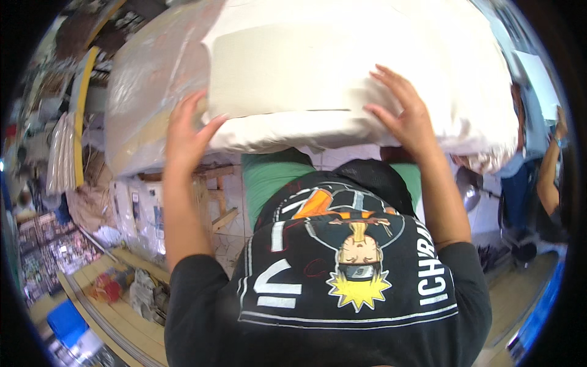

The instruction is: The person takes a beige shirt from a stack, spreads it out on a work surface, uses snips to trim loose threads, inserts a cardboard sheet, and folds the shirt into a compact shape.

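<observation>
A cream rectangular piece of cloth (275, 67) lies flat over a larger white cloth (465, 73) on the table in front of me. Beside its near left corner is my left hand (188, 131), slightly blurred, thumb and fingers apart and holding nothing. My right hand (408, 116) hovers over or rests lightly on the cloth toward the right, its fingers spread; whether they touch the fabric I cannot tell. Along the near edge the white cloth hangs in loose folds.
Clear plastic sheeting (147, 79) covers the table's left part. Plastic-wrapped bundles (137, 211) stand below it. A wooden bench (116, 275) with metal machine parts is at lower left. On the right, another person's arm (550, 171) reaches toward blue fabric (532, 122).
</observation>
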`<action>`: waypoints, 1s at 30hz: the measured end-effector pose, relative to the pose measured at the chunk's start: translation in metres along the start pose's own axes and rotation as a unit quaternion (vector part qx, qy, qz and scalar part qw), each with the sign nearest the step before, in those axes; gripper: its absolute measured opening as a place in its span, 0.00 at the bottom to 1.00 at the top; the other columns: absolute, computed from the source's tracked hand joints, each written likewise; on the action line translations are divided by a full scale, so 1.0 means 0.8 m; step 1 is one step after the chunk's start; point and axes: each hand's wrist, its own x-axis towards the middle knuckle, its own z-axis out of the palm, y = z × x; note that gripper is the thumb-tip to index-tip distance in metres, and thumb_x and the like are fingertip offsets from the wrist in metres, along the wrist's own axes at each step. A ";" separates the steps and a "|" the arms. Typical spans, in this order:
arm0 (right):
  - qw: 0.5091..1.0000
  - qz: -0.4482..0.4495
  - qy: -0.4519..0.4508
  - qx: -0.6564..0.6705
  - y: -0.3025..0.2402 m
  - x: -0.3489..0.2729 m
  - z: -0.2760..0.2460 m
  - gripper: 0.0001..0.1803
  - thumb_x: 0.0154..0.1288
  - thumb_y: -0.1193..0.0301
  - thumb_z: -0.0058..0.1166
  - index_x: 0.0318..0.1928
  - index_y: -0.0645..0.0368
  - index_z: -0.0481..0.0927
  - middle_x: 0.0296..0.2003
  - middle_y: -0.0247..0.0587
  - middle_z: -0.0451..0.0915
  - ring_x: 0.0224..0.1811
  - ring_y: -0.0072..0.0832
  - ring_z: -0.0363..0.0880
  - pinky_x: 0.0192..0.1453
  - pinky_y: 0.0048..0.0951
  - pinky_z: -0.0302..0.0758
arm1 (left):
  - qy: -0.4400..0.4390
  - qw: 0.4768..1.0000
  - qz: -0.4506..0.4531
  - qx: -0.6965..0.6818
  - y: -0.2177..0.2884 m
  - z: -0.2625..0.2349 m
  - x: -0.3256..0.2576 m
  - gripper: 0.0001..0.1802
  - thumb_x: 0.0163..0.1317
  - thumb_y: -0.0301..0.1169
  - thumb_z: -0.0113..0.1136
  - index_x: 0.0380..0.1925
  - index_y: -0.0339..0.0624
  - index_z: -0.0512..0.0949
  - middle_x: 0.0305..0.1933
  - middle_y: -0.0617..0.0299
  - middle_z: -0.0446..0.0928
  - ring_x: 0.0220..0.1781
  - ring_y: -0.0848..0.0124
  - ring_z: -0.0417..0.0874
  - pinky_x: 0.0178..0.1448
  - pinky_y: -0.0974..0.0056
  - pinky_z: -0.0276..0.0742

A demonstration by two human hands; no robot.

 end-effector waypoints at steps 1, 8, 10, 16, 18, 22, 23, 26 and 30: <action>1.000 0.016 0.011 -0.008 0.008 -0.004 -0.022 0.26 0.49 0.67 0.67 0.52 0.55 0.77 0.54 0.44 0.75 0.57 0.38 0.73 0.60 0.35 0.70 | -0.094 0.989 -0.038 -0.107 -0.001 -0.014 -0.009 0.27 0.54 0.40 0.66 0.52 0.40 0.74 0.52 0.51 0.76 0.55 0.64 0.75 0.59 0.59 0.69; 0.901 0.432 0.004 -0.026 0.103 -0.106 -0.201 0.15 0.57 0.60 0.62 0.36 0.61 0.83 0.30 0.33 0.83 0.34 0.20 0.78 0.37 0.24 0.74 | -0.373 0.920 -0.109 -0.054 -0.074 0.107 -0.085 0.36 0.53 0.52 0.64 0.53 0.33 0.73 0.52 0.48 0.76 0.53 0.60 0.77 0.58 0.62 0.70; 0.853 0.518 -0.058 -0.014 0.144 -0.153 -0.230 0.20 0.55 0.56 0.63 0.37 0.61 0.83 0.32 0.35 0.83 0.35 0.22 0.79 0.37 0.25 0.74 | -0.375 0.911 -0.171 -0.001 -0.066 0.151 -0.071 0.43 0.52 0.58 0.61 0.57 0.33 0.70 0.58 0.44 0.71 0.59 0.59 0.73 0.63 0.60 0.65; 0.795 0.575 -0.084 0.174 0.180 -0.202 -0.171 0.35 0.53 0.46 0.62 0.52 0.59 0.74 0.46 0.40 0.78 0.46 0.28 0.78 0.46 0.34 0.72 | -0.288 0.939 -0.094 -0.163 -0.132 0.288 -0.062 0.47 0.52 0.62 0.57 0.62 0.38 0.64 0.66 0.48 0.64 0.68 0.57 0.64 0.70 0.62 0.55; 0.767 0.559 0.004 0.314 0.189 -0.211 -0.139 0.33 0.56 0.52 0.61 0.56 0.60 0.70 0.51 0.40 0.76 0.52 0.30 0.75 0.53 0.34 0.70 | -0.231 0.856 -0.135 -0.442 -0.156 0.311 -0.064 0.43 0.53 0.59 0.58 0.61 0.39 0.66 0.65 0.50 0.66 0.66 0.56 0.65 0.68 0.62 0.57; 0.697 0.456 0.176 0.524 0.215 -0.246 -0.112 0.21 0.62 0.63 0.59 0.52 0.57 0.72 0.50 0.37 0.75 0.52 0.29 0.73 0.59 0.36 0.68 | -0.284 0.942 -0.102 -0.144 -0.092 0.253 -0.084 0.36 0.56 0.52 0.61 0.58 0.40 0.70 0.61 0.53 0.71 0.63 0.56 0.70 0.65 0.61 0.62; 0.691 0.428 0.190 0.551 0.218 -0.257 -0.114 0.20 0.62 0.64 0.58 0.51 0.57 0.72 0.50 0.37 0.75 0.52 0.29 0.74 0.58 0.36 0.70 | -0.265 0.945 -0.141 -0.132 -0.039 0.212 -0.089 0.32 0.56 0.49 0.62 0.54 0.38 0.73 0.57 0.55 0.74 0.59 0.59 0.73 0.62 0.62 0.65; 0.637 0.383 0.200 0.639 0.234 -0.274 -0.116 0.17 0.63 0.66 0.57 0.51 0.54 0.72 0.47 0.34 0.77 0.49 0.26 0.75 0.47 0.30 0.74 | -0.202 0.931 -0.112 -0.282 -0.035 0.180 -0.122 0.29 0.56 0.47 0.62 0.50 0.34 0.76 0.53 0.54 0.76 0.55 0.63 0.75 0.60 0.65 0.66; 0.665 0.415 0.163 0.600 0.214 -0.265 -0.126 0.15 0.62 0.66 0.58 0.48 0.52 0.73 0.40 0.27 0.79 0.37 0.18 0.76 0.32 0.23 0.69 | -0.181 0.890 -0.117 -0.402 -0.001 0.122 -0.135 0.23 0.61 0.38 0.59 0.52 0.35 0.74 0.52 0.53 0.76 0.54 0.69 0.75 0.59 0.64 0.67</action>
